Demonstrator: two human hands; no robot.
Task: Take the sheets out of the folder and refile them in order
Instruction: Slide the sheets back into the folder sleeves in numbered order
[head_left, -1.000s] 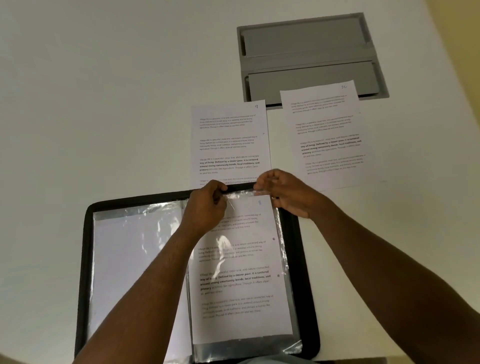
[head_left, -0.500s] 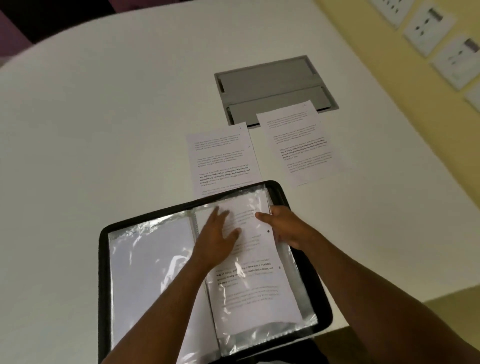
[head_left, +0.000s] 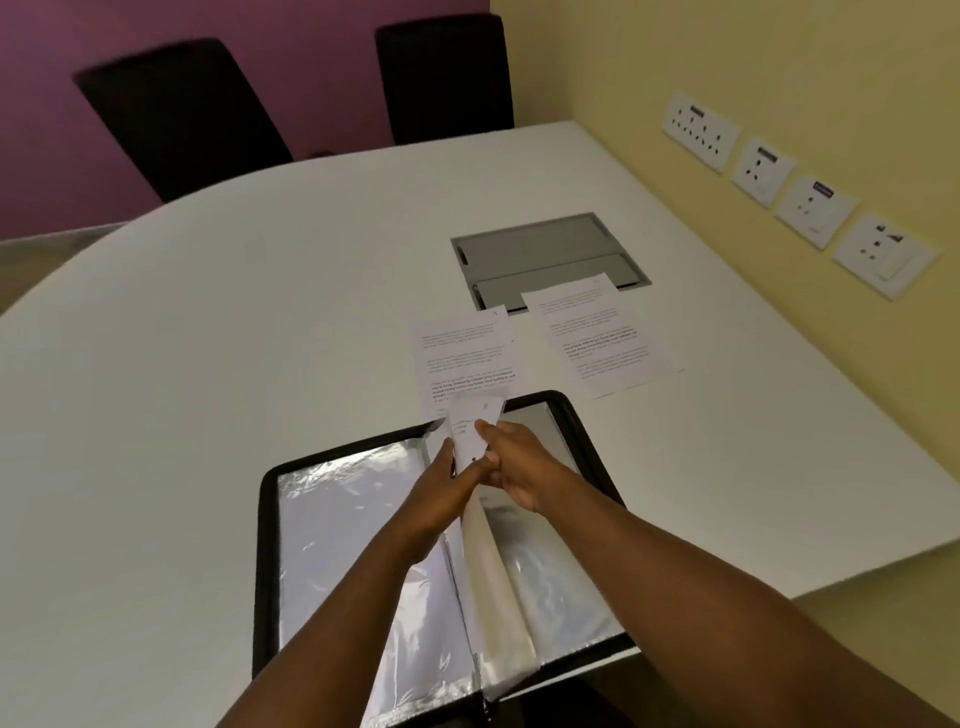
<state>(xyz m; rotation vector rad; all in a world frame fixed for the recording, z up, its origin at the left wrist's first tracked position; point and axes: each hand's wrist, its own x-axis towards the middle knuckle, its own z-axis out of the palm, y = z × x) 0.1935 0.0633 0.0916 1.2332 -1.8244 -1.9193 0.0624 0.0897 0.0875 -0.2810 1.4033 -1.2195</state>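
Note:
A black display folder (head_left: 265, 545) with clear plastic sleeves lies open on the white table in front of me. My right hand (head_left: 511, 460) pinches a printed sheet (head_left: 475, 423) that stands up out of the raised sleeve (head_left: 498, 587) near the folder's spine. My left hand (head_left: 447, 486) holds that sleeve and the sheet's lower part from the left. Two more printed sheets lie flat beyond the folder: one (head_left: 465, 358) just past its top edge, the other (head_left: 602, 338) to the right.
A grey cable hatch (head_left: 535, 244) is set into the table (head_left: 208, 338) behind the sheets; the right sheet overlaps it. Two dark chairs (head_left: 182, 109) stand at the far side. Wall sockets (head_left: 789, 192) line the yellow wall on the right.
The sleeve on the right page has been lifted upright. The sheet has slid partly out of its top. The camera has tilted up, showing chairs and wall.

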